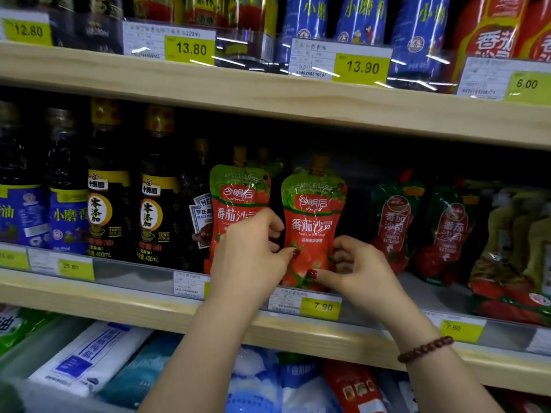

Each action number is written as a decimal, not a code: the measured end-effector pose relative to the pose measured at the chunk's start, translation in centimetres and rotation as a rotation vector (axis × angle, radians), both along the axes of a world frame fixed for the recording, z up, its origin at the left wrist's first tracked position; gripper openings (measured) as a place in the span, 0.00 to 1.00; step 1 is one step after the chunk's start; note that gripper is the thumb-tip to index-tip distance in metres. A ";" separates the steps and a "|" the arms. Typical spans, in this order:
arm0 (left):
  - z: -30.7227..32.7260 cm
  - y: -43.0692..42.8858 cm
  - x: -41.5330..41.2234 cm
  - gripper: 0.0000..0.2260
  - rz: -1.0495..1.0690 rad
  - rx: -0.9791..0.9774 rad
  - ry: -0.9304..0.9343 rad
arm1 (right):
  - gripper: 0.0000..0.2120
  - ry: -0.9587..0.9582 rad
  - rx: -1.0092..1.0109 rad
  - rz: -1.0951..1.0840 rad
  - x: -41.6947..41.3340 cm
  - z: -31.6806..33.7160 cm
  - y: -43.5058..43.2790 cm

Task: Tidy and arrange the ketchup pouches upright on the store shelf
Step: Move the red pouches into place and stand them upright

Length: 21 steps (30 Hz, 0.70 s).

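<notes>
Step in hand: seating the right ketchup pouch (313, 216) upright at the front of the middle shelf (119, 299), just beside the left ketchup pouch (235, 198). The left hand (250, 254) and right hand (354, 269) have their fingers clamped on its lower side edges. Next move: square the base, then release without tipping it.

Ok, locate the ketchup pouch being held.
Head view, middle shelf centre, above the 7.90 price tag: the ketchup pouch is pinched by left hand and right hand, a matching pouch on its left, dark green pouches on its right.
</notes>
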<state>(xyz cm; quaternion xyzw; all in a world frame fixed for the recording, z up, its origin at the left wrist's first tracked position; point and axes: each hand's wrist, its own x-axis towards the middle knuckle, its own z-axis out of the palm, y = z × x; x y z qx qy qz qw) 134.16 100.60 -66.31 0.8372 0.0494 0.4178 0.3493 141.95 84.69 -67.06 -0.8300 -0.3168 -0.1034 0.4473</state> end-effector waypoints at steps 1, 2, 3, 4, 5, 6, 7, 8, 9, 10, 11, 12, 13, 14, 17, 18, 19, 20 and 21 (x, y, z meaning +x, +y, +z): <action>-0.2 0.1 -0.2 0.21 0.024 0.069 0.008 | 0.17 -0.026 -0.009 -0.028 -0.1 -0.1 0.2; -0.6 0.2 -0.4 0.24 0.020 0.125 0.027 | 0.17 -0.057 -0.010 -0.051 -0.2 -0.2 0.4; -0.9 0.2 -0.5 0.27 -0.002 0.168 0.054 | 0.18 -0.093 -0.008 -0.067 -0.4 -0.3 0.5; -1.0 0.2 -0.6 0.31 -0.024 0.203 0.084 | 0.21 -0.130 -0.003 -0.075 -0.6 -0.3 0.7; -1.2 0.3 -0.6 0.36 -0.033 0.240 0.106 | 0.26 -0.160 0.002 -0.080 -0.7 -0.3 0.7; -1.2 0.4 -0.7 0.40 -0.025 0.276 0.118 | 0.32 -0.173 0.005 -0.085 -0.8 -0.3 0.7; -1.2 0.4 -0.7 0.42 -0.008 0.304 0.118 | 0.38 -0.173 -0.001 -0.088 -0.8 -0.3 0.6; -1.2 0.3 -0.8 0.42 0.009 0.320 0.111 | 0.41 -0.170 -0.016 -0.091 -0.9 -0.2 0.4; -1.2 0.2 -0.8 0.41 0.022 0.326 0.102 | 0.42 -0.164 -0.037 -0.092 -0.9 -0.1 0.2; -1.2 0.0 -0.8 0.41 0.034 0.330 0.094 | 0.41 -0.155 -0.066 -0.092 -0.8 0.0 -0.1; -1.3 -0.3 -0.8 0.41 0.049 0.339 0.087 | 0.40 -0.139 -0.103 -0.092 -0.8 0.2 -0.6; -1.4 -0.4 -0.8 0.40 0.066 0.348 0.079 | 0.39 -0.119 -0.148 -0.091 -0.8 0.4 -1.1; -1.5 -0.6 -0.8 0.40 0.081 0.361 0.069 | 0.37 -0.102 -0.204 -0.095 -0.7 0.6 -1.8; -1.5 -0.7 -0.8 0.39 0.089 0.375 0.056 | 0.33 -0.093 -0.259 -0.102 -0.6 0.9 -2.4; -1.3 -0.9 -0.8 0.41 0.088 0.397 0.053 | 0.18 -0.005 -0.287 -0.028 -0.6 1.3 -4.2; -1.2 -1.0 -0.6 0.42 0.085 0.400 0.070 | 0.13 0.033 -0.276 0.033 -0.6 1.3 -4.5; -1.0 -1.3 -0.5 0.44 0.080 0.404 0.091 | 0.10 0.047 -0.279 0.094 -0.7 1.2 -4.6; -0.9 -1.5 -0.3 0.45 0.078 0.405 0.112 | 0.07 0.043 -0.289 0.137 -0.7 1.1 -4.7; -0.8 -1.8 -0.1 0.46 0.079 0.405 0.132 | 0.05 0.035 -0.285 0.160 -0.8 1.0 -4.7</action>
